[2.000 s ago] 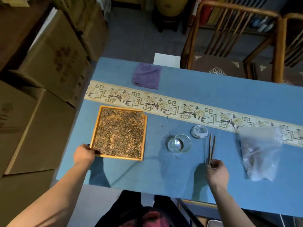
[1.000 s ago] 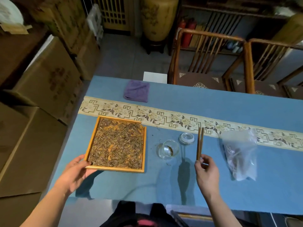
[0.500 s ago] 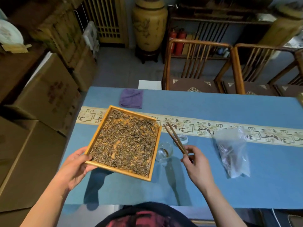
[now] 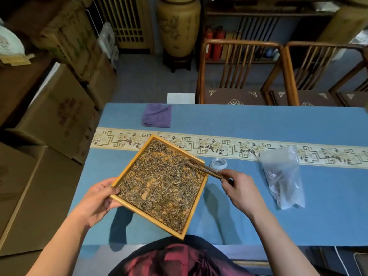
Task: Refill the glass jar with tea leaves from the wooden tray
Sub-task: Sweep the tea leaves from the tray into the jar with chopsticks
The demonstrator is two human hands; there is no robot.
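Observation:
My left hand [image 4: 97, 198] grips the left corner of the square wooden tray [image 4: 146, 216] and holds it lifted and turned above the blue table. Dry brown tea leaves [image 4: 163, 182] cover the tray's floor. My right hand [image 4: 239, 190] pinches a pair of wooden tongs [image 4: 205, 169]. The tips of the tongs reach in among the leaves at the tray's right corner. The jar's clear lid [image 4: 219, 163] lies on the cloth just beyond that corner. The glass jar itself is hidden under the tray's right corner.
A clear plastic bag [image 4: 282, 176] with some tea lies to the right. A folded purple cloth [image 4: 157, 115] sits near the far table edge. Two wooden chairs [image 4: 239, 72] stand behind the table, cardboard boxes [image 4: 49, 116] to its left.
My left hand lifted the tray off the table and swung it right, over the jar. My right hand picked up the tongs and brought their tips into the leaves.

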